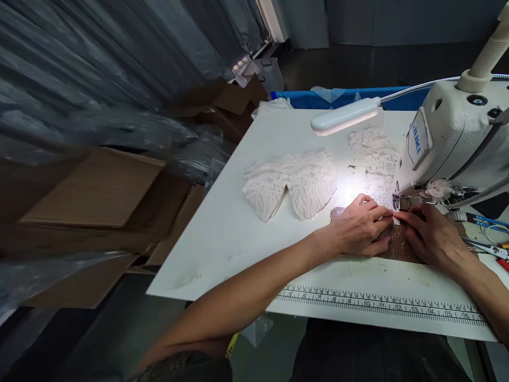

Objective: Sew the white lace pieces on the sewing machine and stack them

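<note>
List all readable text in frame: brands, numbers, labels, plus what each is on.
"JUKI": sewing machine head.
"5" through "16": lower row, ruler scale along the tabletop's near edge.
Upper-row digits: mostly too small to read.
Yellow strip below: marks too blurred to read.

From my end I see cardboard boxes (93,185) beside the desk (222,228), crumpled clear plastic (199,154) near them, and a grey curtain (119,58) beyond.
</note>
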### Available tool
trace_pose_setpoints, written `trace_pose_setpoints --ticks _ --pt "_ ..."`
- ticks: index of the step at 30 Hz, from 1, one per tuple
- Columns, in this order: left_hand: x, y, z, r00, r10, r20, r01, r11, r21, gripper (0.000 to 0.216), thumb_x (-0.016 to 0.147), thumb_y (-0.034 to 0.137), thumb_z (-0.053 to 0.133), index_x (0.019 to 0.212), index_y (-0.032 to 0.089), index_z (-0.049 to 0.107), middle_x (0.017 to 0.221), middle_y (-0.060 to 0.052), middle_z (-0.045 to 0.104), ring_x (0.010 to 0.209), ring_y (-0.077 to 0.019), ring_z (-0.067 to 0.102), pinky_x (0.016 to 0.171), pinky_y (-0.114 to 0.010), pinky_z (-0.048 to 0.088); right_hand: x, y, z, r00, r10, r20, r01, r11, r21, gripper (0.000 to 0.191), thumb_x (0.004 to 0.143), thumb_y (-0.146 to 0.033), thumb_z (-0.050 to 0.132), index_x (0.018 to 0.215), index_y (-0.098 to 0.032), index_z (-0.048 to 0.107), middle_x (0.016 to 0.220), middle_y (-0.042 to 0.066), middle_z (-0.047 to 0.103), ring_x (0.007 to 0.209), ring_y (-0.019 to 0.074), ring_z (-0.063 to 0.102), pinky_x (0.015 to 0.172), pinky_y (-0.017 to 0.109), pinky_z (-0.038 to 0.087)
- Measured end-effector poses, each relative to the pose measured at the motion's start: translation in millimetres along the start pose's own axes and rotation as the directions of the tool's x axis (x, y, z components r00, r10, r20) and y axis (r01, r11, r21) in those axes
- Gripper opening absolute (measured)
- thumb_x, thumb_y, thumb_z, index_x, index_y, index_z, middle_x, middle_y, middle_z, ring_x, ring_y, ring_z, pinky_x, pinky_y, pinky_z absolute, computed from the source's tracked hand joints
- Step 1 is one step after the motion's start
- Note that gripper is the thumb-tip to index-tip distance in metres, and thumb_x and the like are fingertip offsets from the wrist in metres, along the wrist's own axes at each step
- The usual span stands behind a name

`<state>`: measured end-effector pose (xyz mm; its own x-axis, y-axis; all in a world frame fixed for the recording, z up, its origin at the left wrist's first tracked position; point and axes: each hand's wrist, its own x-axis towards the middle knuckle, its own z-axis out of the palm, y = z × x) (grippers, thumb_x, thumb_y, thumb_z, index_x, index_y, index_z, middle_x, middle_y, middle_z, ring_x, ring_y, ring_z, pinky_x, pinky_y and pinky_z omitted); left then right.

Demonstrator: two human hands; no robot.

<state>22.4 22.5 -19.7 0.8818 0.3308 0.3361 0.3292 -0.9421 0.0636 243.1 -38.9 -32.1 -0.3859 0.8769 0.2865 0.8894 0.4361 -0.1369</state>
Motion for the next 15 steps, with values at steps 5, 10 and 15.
trace_pose_setpoints --ticks 5,10,15 --pt "-0.2 -1.1 0.2 1.000 -0.020 -0.009 0.020 0.999 -0.025 0.034 0.094 0.035 0.044 0.104 0.013 0.067 0.113 -0.011 0.069 0.084 -0.0201 0.060 0.088 -0.042 0.045 1.9 -0.1 1.7 0.996 0.066 0.054 -0.063 0.997 -0.049 0.040 0.097 -0.033 0.039 0.123 -0.025 0.068 0.104 0.014 0.063 0.083 0.0262 0.065 0.056 0.033 0.053" --pt "-0.2 -2.0 0.7 0.999 -0.042 -0.015 0.041 0.999 -0.031 0.037 0.095 0.036 0.043 0.109 0.011 0.066 0.116 -0.011 0.068 0.087 -0.0206 0.061 0.093 -0.043 0.044 -2.3 -3.0 -1.4 1.000 0.015 0.016 -0.015 1.000 0.007 0.043 0.099 -0.034 0.034 0.126 -0.025 0.066 0.105 0.015 0.061 0.089 0.0284 0.065 0.064 0.037 0.056" --pt "1.9 -1.4 0.6 0.997 -0.079 0.028 0.080 0.996 -0.044 0.037 0.094 0.038 0.046 0.111 0.012 0.065 0.120 -0.012 0.066 0.091 -0.0211 0.061 0.096 -0.044 0.043 -3.6 -4.4 -0.4 1.000 0.025 0.009 -0.025 0.999 0.025 0.044 0.101 -0.035 0.033 0.126 -0.024 0.067 0.107 0.015 0.059 0.091 0.0284 0.064 0.071 0.041 0.059"
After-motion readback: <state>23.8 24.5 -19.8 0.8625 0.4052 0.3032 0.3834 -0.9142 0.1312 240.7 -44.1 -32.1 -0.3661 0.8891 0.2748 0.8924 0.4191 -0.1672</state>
